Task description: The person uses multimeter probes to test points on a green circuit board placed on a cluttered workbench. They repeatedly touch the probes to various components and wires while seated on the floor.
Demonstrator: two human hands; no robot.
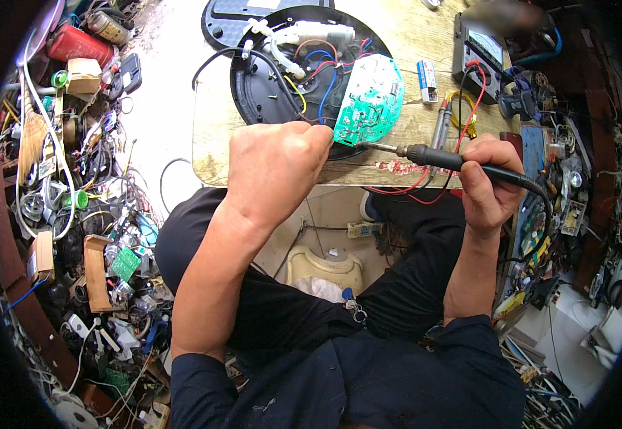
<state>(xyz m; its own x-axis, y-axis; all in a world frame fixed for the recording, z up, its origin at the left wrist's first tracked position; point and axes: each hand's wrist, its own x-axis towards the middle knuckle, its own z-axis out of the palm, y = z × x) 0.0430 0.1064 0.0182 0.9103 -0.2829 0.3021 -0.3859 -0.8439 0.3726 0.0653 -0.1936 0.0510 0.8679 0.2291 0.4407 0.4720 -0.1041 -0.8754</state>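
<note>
My right hand (493,182) grips a soldering iron (436,157) by its black handle. Its metal tip points left, right by the lower corner of a green circuit board (371,100). I cannot tell whether the tip touches the board. Close to that same corner, my left hand (271,168) is closed, fingers pinched together; what they hold is hidden behind the hand. The board leans on the rim of a round black appliance housing (250,96). Red, blue and yellow wires and a white plastic tube fitting (321,32) lie inside the housing.
The wooden table (211,157) carries an analog multimeter (479,53), its probes (441,132), and a small blue-and-white box (426,80). Another dark panel (225,21) lies behind the housing. Heaps of electronic parts (125,264) crowd the left; more clutter (561,186) piles up right. A cream stool (325,268) stands below.
</note>
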